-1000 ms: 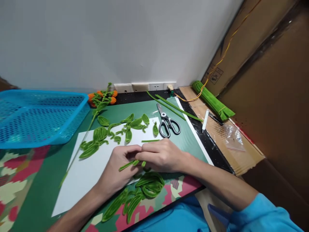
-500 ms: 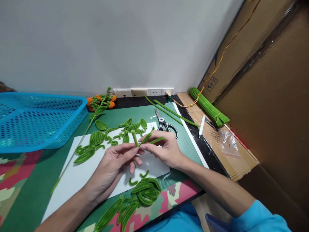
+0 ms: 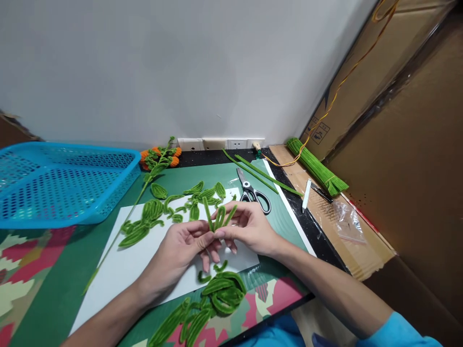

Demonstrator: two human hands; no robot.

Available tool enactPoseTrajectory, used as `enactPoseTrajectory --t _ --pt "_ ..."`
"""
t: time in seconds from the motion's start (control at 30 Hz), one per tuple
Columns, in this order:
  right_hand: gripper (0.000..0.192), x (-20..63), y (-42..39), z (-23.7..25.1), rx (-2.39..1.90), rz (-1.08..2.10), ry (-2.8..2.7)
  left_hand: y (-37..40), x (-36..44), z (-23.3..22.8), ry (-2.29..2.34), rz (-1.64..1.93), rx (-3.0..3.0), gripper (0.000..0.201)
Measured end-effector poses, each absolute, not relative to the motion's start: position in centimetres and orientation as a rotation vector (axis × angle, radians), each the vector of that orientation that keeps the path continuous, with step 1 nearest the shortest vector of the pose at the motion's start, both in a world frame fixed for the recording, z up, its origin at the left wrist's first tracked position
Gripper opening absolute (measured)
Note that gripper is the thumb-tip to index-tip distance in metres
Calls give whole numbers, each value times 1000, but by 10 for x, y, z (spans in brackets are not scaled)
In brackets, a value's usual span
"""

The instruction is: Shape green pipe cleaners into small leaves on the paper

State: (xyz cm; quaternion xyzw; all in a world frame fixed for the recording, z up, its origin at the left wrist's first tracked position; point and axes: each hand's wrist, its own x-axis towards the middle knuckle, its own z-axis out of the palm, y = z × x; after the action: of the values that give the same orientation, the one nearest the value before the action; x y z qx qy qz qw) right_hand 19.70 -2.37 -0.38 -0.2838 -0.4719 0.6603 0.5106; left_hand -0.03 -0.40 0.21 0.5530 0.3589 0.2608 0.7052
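Observation:
Between my hands is a green pipe cleaner [image 3: 219, 218], bent into a narrow upright loop with a loose end sticking up on either side. My left hand [image 3: 191, 241] pinches its base between thumb and forefinger. My right hand [image 3: 246, 226] grips the same base from the other side, thumb tips nearly touching. Beneath them lies a white sheet of paper [image 3: 112, 270]. Behind my hands, leaf shapes of green pipe cleaner [image 3: 152, 210] are spread on the paper. Closer to me, a heap of similar green leaves [image 3: 224, 291] rests across the mat's front.
Scissors [image 3: 253, 195] lie right of the paper, near two straight green pipe cleaners [image 3: 267, 174]. A blue basket [image 3: 108, 193] stands at left, beside an orange-flowered stem [image 3: 155, 169]. At right are a green pipe-cleaner bundle [image 3: 318, 166], a white marker [image 3: 306, 195] and a plastic bag [image 3: 347, 221].
The held pipe cleaner has turned, so its loop now faces me and stands upright between the two ends. Both hands still pinch it. The whole view has shifted slightly.

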Motion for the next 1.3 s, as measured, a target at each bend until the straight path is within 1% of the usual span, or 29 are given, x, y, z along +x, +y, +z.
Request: enactPoseTrajectory --t 0.1,0.17,0.2,0.23,0.3,0.33,0.47,0.67,0.77,0.9,1.1,1.2,1.3 --pt "68 198 -22 -5 -677 1679 -1138 -5 0 7 739 558 1257 34" --pt "76 201 -22 -5 -693 1729 -1142 -6 0 9 704 541 1290 34" --pt "75 202 -21 -4 -712 1746 -1148 -7 -1 10 702 523 1313 34" --pt "70 204 -22 -4 -739 1762 -1164 -7 -1 10 704 499 1336 33" --pt "51 208 -22 -1 -777 1795 -1231 -8 -3 11 702 440 1379 32" --pt "46 210 -23 0 -787 1833 -1264 -9 -3 12 695 414 1393 32" --pt "47 210 -25 2 -769 1883 -1210 -10 -2 13 662 405 1406 32" --pt "42 204 -26 -5 -771 1653 -1144 -12 0 7 711 522 1316 29" --pt "41 204 -27 -5 -801 1542 -1173 -12 0 4 726 535 1279 30" --pt "40 204 -29 -3 -821 1482 -1190 -13 1 2 733 562 1259 32" --pt "41 202 -30 -2 -840 1487 -1162 -19 1 0 856 784 1328 34" --pt "43 201 -32 0 -850 1496 -1160 -21 0 1 953 936 1456 28" --pt "40 200 -35 1 -876 1513 -1134 -21 -2 2 988 1017 1635 20"
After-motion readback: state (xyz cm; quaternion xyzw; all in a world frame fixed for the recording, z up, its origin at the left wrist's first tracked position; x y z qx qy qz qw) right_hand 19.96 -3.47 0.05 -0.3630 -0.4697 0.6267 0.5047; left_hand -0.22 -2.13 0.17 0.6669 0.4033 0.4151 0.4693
